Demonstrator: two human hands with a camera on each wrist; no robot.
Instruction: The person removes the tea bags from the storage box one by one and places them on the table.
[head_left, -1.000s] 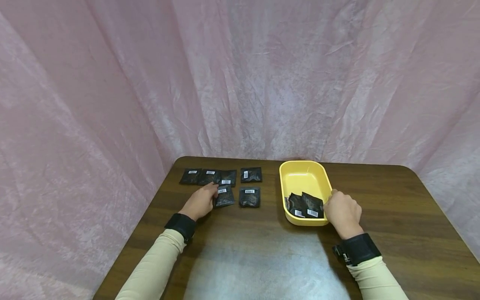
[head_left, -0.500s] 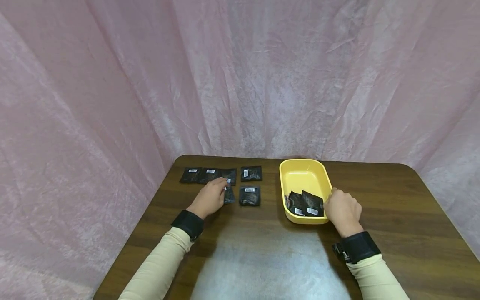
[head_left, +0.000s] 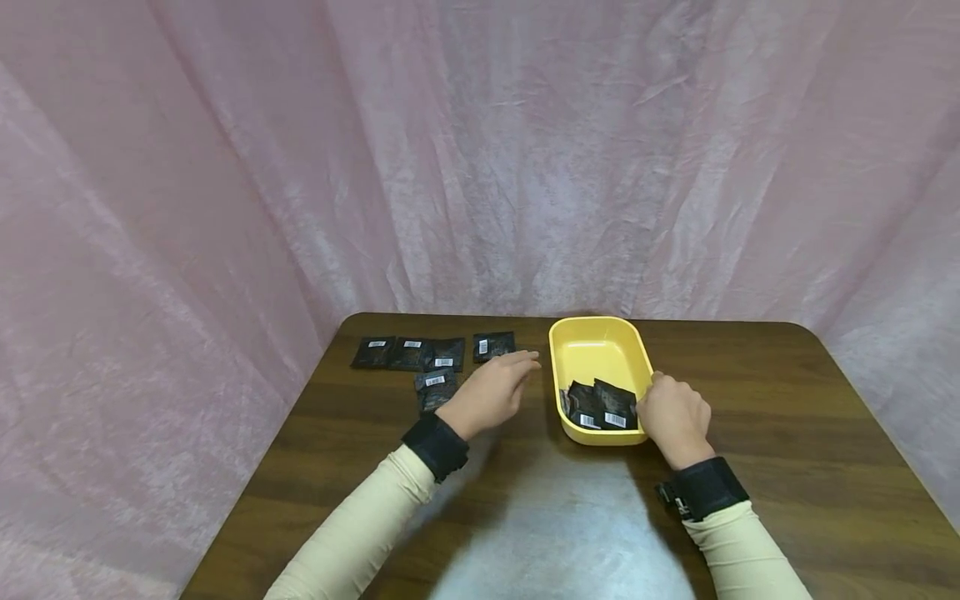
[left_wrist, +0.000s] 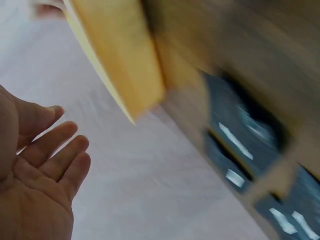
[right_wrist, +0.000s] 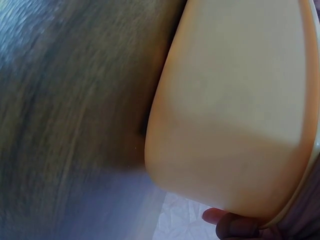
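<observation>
White-labelled black sachets (head_left: 410,353) are lying flat near the tabletop's (head_left: 750,383) far-left corner, seemingly spread for reaching singly. My left grip (head_left: 489,394) is hovering relaxed, holding nothing. Near the far edge, the yellow plastic tub (head_left: 597,360) is containing more sachets (head_left: 615,400); my right grip (head_left: 677,419) is clasping its right rim, probably steadying it.

In the head view, the left hand (head_left: 489,392) partly obscured a black packet (head_left: 498,342), whose label (head_left: 483,346) was illegibly small. The right wrist view cropped the yellow tray (right_wrist: 225,100).
</observation>
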